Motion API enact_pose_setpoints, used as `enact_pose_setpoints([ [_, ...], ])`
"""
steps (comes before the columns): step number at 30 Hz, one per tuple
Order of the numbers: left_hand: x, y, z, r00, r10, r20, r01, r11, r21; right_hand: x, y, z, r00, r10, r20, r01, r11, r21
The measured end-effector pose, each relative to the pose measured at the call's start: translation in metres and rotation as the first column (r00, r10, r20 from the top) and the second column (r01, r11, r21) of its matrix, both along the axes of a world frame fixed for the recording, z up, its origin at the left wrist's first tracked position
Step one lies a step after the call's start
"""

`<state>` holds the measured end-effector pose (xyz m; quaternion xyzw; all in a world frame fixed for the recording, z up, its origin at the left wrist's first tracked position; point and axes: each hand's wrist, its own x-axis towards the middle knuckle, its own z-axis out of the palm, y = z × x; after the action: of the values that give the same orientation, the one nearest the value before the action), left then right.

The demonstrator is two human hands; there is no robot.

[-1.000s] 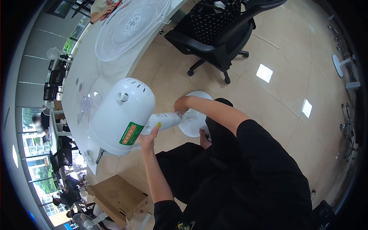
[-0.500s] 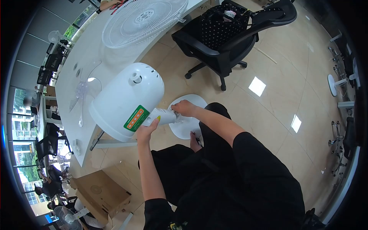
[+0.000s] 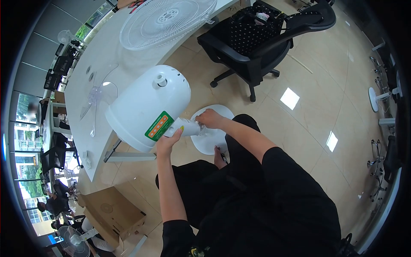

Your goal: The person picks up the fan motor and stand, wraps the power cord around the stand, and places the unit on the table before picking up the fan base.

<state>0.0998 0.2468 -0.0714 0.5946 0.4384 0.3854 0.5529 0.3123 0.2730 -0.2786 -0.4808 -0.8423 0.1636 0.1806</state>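
A white fan motor housing (image 3: 150, 105) with a green and orange label (image 3: 159, 126) stands tilted in front of me. My left hand (image 3: 168, 144) is closed around its white neck (image 3: 182, 127), thumb lying along the side below the label. My right hand (image 3: 210, 118) pinches at the lower end of the neck, above the round white fan base (image 3: 209, 147) on the floor. Whatever lies between the right fingers is too small to make out. Clear fan blades (image 3: 97, 95) lie on the white table (image 3: 92, 141) beyond the housing.
A white fan grille (image 3: 168, 19) lies on the table's far part. A black office chair (image 3: 252, 55) bearing a dotted bag (image 3: 252, 34) stands to the right. An open cardboard box (image 3: 113, 214) sits on the floor at lower left, near another fan (image 3: 75, 240).
The view has shifted a little, so the housing, table and chair appear slightly further right and higher. Both hands keep their places on the fan neck.
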Motion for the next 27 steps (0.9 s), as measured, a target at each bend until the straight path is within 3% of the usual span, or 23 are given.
enact_pose_setpoints([
  [2, 0.002, -0.001, 0.002, 1.0, 0.006, 0.013, -0.006, 1.0, 0.004, -0.003, -0.01, 0.001, 0.995, -0.1, -0.008, 0.1, 0.995, -0.019],
  [5, 0.001, -0.001, 0.005, 1.0, 0.002, -0.023, -0.003, 1.0, -0.023, -0.008, -0.022, 0.003, 0.956, -0.243, -0.165, 0.228, 0.968, -0.102],
  [8, 0.001, 0.0, 0.004, 1.0, 0.003, -0.017, -0.003, 1.0, -0.023, -0.013, -0.023, 0.012, 0.945, -0.313, -0.094, 0.29, 0.936, -0.2],
  [11, 0.001, 0.001, 0.004, 1.0, 0.0, -0.026, -0.001, 0.999, -0.038, -0.006, -0.007, 0.011, 0.96, -0.269, -0.079, 0.235, 0.926, -0.295],
  [15, -0.001, 0.002, -0.001, 0.999, -0.01, -0.046, 0.01, 1.0, -0.008, 0.019, 0.023, 0.012, 0.956, -0.09, -0.281, -0.086, 0.827, -0.556],
  [27, 0.001, 0.001, 0.001, 1.0, -0.015, -0.009, 0.015, 1.0, -0.009, 0.013, 0.017, -0.009, 0.942, -0.161, -0.294, -0.005, 0.87, -0.494],
])
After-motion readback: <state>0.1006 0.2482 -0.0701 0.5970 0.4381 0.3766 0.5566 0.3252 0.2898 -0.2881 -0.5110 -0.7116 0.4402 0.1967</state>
